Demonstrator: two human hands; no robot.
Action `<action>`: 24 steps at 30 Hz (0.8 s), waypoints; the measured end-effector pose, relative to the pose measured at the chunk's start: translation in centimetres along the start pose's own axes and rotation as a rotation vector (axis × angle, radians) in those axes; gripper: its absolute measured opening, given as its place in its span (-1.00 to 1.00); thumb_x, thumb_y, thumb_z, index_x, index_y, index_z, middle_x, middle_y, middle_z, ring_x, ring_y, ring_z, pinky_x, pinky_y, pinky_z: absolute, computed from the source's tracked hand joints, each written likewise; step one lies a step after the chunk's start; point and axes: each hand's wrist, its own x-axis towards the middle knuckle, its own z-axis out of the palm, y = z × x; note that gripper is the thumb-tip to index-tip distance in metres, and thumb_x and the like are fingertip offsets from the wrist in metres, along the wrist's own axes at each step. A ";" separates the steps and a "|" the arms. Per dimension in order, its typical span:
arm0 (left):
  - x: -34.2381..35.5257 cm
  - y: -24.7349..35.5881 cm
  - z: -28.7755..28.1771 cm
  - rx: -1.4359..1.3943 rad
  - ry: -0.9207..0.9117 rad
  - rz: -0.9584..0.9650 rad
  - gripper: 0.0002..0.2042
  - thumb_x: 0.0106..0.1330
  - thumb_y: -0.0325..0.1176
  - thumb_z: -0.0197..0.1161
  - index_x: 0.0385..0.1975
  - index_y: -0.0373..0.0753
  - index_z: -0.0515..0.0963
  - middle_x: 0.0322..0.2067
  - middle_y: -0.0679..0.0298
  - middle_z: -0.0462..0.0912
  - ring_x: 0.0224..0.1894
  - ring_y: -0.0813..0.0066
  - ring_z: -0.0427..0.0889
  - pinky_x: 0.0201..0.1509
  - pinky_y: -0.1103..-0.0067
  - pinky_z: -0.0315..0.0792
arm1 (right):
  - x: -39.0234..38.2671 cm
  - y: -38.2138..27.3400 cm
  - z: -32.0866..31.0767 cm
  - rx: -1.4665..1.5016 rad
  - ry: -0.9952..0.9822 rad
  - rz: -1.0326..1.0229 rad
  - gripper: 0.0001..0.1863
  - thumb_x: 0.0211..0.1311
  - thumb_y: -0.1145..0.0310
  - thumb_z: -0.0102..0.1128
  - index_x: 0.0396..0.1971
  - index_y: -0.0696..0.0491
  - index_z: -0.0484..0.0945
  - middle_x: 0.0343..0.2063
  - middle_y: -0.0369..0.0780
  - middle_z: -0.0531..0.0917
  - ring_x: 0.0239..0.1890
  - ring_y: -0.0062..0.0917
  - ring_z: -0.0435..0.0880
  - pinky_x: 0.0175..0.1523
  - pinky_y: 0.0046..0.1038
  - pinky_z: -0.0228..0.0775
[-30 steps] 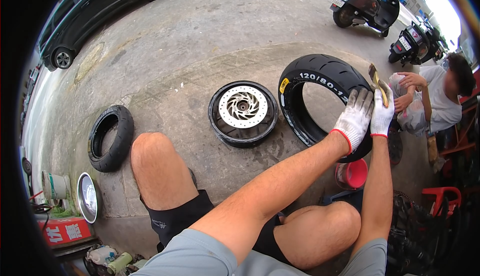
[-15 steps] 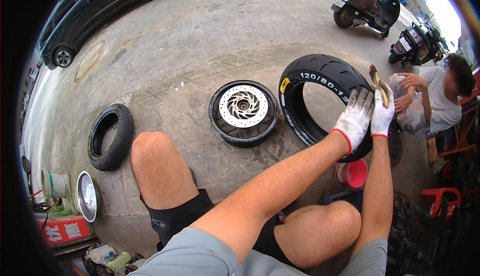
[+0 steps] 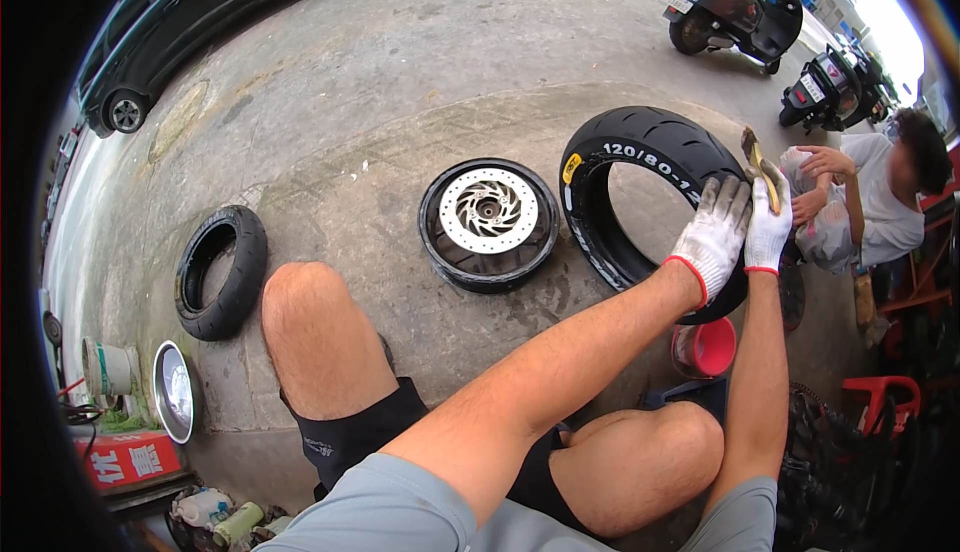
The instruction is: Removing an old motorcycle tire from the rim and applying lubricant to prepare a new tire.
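Note:
A black motorcycle tyre (image 3: 640,132) with white and yellow sidewall markings stands tilted at the right of centre. My left hand (image 3: 712,237), in a white knitted glove with dirty fingers, lies on the tyre's right sidewall, fingers stretched out; its thumb is hidden. Beside it, at the outer edge of the tyre, my gloved right hand (image 3: 768,227) is closed around a narrow yellowish-brown tool (image 3: 752,152) that looks like a worn brush. Left of the tyre, a black wheel rim (image 3: 440,262) with a silver brake disc (image 3: 487,210) lies flat on the concrete.
A smaller tyre (image 3: 250,272) is at left, near a metal basin (image 3: 174,392) and white bucket (image 3: 110,370). Below the tyre stands a red bucket (image 3: 708,347). A person (image 3: 885,197) sits at right. Scooters (image 3: 740,12) and a dark car (image 3: 200,27) are parked behind.

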 end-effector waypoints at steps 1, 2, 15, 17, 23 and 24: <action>0.0 0.0 0.0 -0.004 0.004 0.001 -0.40 0.28 -0.32 -0.04 0.33 -0.46 0.21 0.35 -0.12 0.19 0.45 -0.06 0.08 0.54 0.11 -0.17 | 0.0 0.1 0.0 0.000 0.002 0.001 -0.69 0.41 0.40 0.13 0.09 0.17 0.50 -0.07 -0.22 0.67 0.00 -0.58 0.61 0.17 -0.52 0.35; 0.0 0.1 0.0 -0.008 0.009 0.003 -0.40 0.27 -0.32 -0.03 0.33 -0.46 0.21 0.35 -0.12 0.19 0.45 -0.06 0.08 0.54 0.11 -0.17 | 0.0 0.2 -0.1 0.001 0.001 0.001 -0.69 0.41 0.40 0.13 0.09 0.17 0.50 -0.07 -0.22 0.67 0.00 -0.58 0.61 0.17 -0.52 0.35; 0.0 0.1 0.3 0.000 -0.007 -0.015 -0.37 0.25 -0.30 0.00 0.34 -0.43 0.20 0.38 -0.12 0.16 0.47 -0.06 0.04 0.55 0.11 -0.21 | -0.1 -0.3 0.2 0.054 0.004 0.041 -0.69 0.42 0.43 0.11 0.10 0.17 0.50 0.00 -0.22 0.62 0.04 -0.57 0.59 0.21 -0.52 0.35; 0.0 0.2 0.3 -0.022 -0.023 -0.017 -0.36 0.25 -0.30 0.00 0.35 -0.44 0.20 0.38 -0.13 0.15 0.48 -0.06 0.03 0.55 0.10 -0.22 | -0.1 -0.1 0.1 0.022 0.009 0.037 -0.69 0.42 0.43 0.11 0.11 0.17 0.50 0.00 -0.22 0.62 0.04 -0.57 0.59 0.21 -0.52 0.35; 0.1 0.2 0.3 -0.010 -0.025 -0.017 -0.36 0.25 -0.29 0.00 0.35 -0.43 0.19 0.37 -0.13 0.16 0.47 -0.05 0.04 0.55 0.10 -0.21 | 0.0 0.0 0.1 0.003 0.008 0.010 -0.68 0.42 0.42 0.12 0.10 0.17 0.50 0.00 -0.21 0.63 0.04 -0.56 0.59 0.22 -0.50 0.35; 0.1 0.2 0.3 -0.010 -0.026 -0.018 -0.36 0.25 -0.29 0.00 0.35 -0.43 0.19 0.37 -0.13 0.16 0.47 -0.05 0.04 0.55 0.10 -0.21 | 0.0 0.2 0.0 0.028 0.009 0.016 -0.68 0.42 0.42 0.12 0.10 0.17 0.50 -0.01 -0.21 0.63 0.04 -0.56 0.59 0.22 -0.50 0.35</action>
